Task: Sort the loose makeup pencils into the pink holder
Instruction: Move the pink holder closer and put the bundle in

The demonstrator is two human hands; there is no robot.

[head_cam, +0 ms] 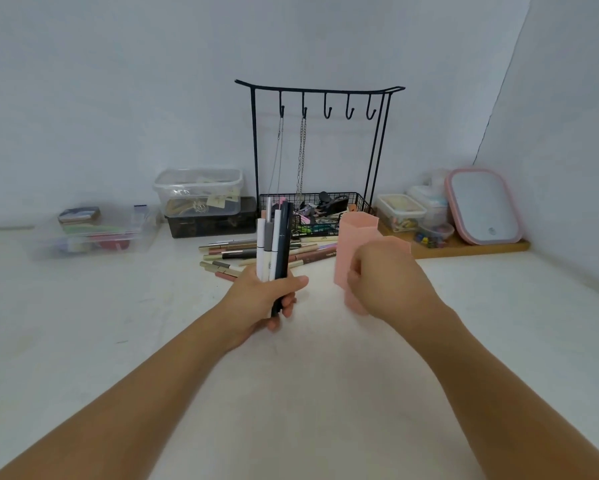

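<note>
Pink holder: my right hand grips it, fingers wrapped round.
Pencil bundle: upright, left of holder, my left hand fingers clamped.
Loose pencils: on bench, behind bundle.

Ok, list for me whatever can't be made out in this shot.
Head view only:
- Inside of the pink hexagonal plastic holder: camera angle and the right hand gripping it hide it.
- Lower ends of the upright bundle of pencils: covered by the left hand.
- Contents of the clear plastic box at far left: blurred.
- Print on the loose pencils lying on the table: too small.
</note>
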